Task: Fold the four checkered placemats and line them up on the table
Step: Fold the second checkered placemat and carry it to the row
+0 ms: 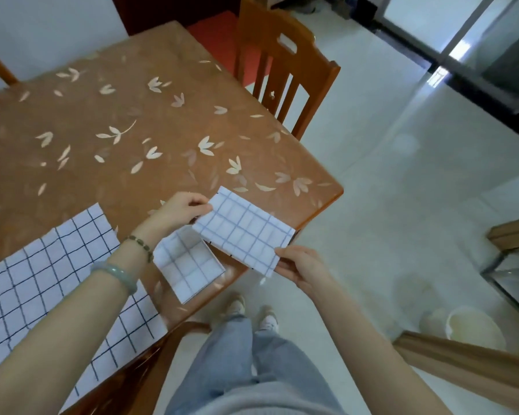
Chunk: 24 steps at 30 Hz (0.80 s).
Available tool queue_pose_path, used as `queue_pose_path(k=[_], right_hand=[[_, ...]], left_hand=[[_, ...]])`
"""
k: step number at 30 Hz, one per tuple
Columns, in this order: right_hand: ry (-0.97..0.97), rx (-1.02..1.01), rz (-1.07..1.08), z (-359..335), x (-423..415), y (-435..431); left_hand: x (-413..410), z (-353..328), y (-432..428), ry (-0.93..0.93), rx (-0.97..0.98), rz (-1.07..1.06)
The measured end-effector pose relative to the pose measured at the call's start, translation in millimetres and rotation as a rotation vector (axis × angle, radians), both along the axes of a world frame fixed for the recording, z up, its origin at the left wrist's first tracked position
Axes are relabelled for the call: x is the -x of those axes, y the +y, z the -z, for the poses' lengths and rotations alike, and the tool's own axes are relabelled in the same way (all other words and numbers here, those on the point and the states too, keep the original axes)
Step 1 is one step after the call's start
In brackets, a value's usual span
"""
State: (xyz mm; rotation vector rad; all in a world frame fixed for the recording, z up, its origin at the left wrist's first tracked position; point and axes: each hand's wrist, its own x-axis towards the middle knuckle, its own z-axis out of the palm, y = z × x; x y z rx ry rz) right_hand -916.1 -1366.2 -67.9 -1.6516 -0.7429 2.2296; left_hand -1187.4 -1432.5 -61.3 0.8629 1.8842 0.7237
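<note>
The left hand (182,209) is closed in a pinch on the upper left edge of a folded placemat (243,232), thumb on top and fingers beneath; the right hand (297,265) is pinched on that same piece at its lower right corner, so the cloth is held taut between the two, about four o'clock from the table's middle and over the near right corner of the table (126,115); whether it rests on the wood or hangs just above it cannot be told; just below it, toward seven o'clock, a second folded placemat (189,266) lies flat near the table edge, smaller in outline and apart from both hands; farther out toward eight o'clock, an unfolded checkered cloth (42,280) is spread wide under the left forearm and runs off the frame, and whether it is one mat or more stacked cannot be told; as a judgement, the task looks about half done: one mat folded and set down, one in hand being finished or placed beside it, the spread cloth not yet folded, and no line of four formed; a wooden chair (285,73) stands at one o'clock beyond the table; no brand, label or writing can be read anywhere, only the grid print on the cloths and a leaf pattern on the tabletop.
</note>
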Motion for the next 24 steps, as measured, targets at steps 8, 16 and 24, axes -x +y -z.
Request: queue_pose_path(k=[8, 16, 24], right_hand=[[-0.23, 0.046, 0.034, 47.7, 52.9, -12.5], [-0.417, 0.046, -0.017, 67.4, 72.7, -18.9], [-0.484, -0.031, -0.057, 68.5, 72.9, -15.7]], left_hand=[[35.1, 44.7, 42.1, 0.111, 0.004, 0.036], [41.8, 80.6, 44.8, 0.197, -0.028, 0.013], [31.4, 96.9, 43.5, 0.279, -0.046, -0.124]])
